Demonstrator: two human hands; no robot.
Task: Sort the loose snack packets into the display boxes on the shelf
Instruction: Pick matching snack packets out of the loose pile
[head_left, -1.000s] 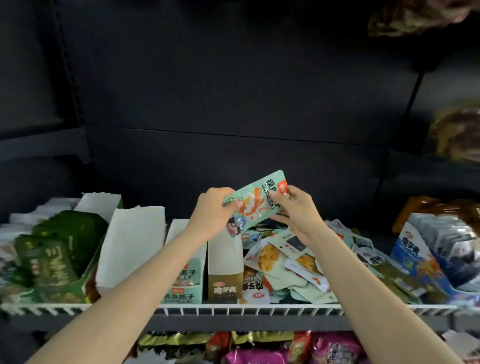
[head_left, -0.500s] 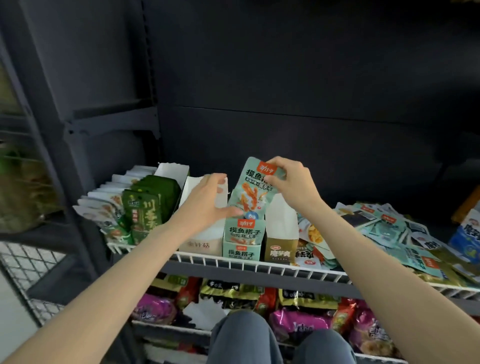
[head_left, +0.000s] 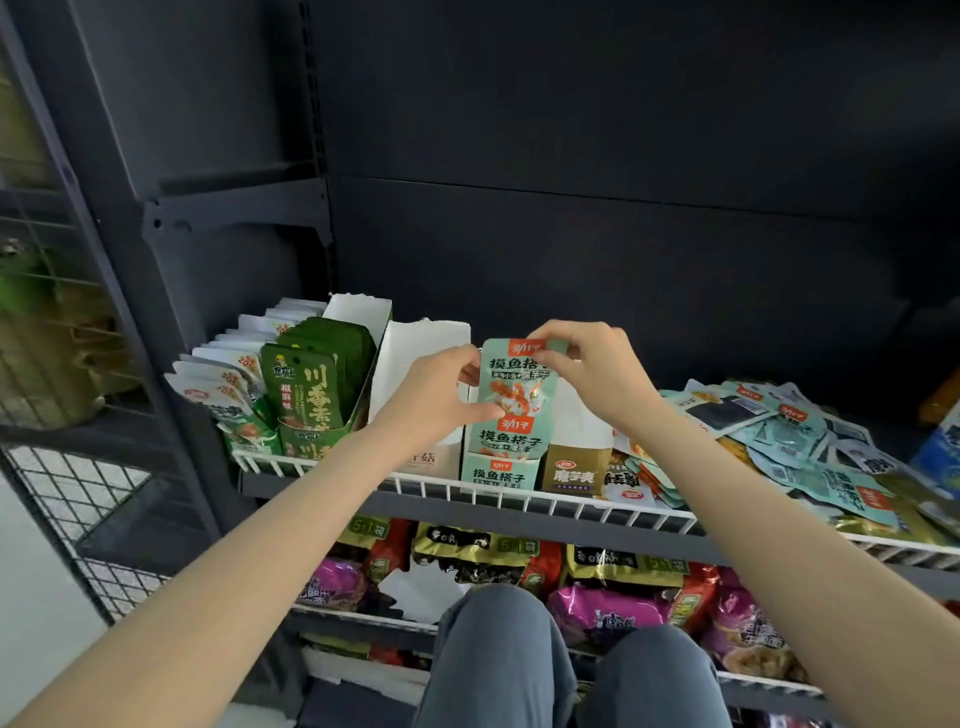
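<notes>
Dark metal shelving (head_left: 519, 512) carried a row of cardboard display boxes. Both hands pinched one mint-green foil snack packet (head_left: 517, 384), upright, long axis vertical: right hand (head_left: 592, 371) at its top, left hand (head_left: 441, 395) at its left edge, directly above the matching mint-green box (head_left: 498, 475).

Left box's (head_left: 434, 457) label behind forearm

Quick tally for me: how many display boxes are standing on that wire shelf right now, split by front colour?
Dark green cardboard display box: 1
White cardboard display box: 1
Mint green cardboard display box: 1, with the held mint green snack packet going in
Gold-fronted cardboard display box: 1
Total: 4 boxes in view
</notes>
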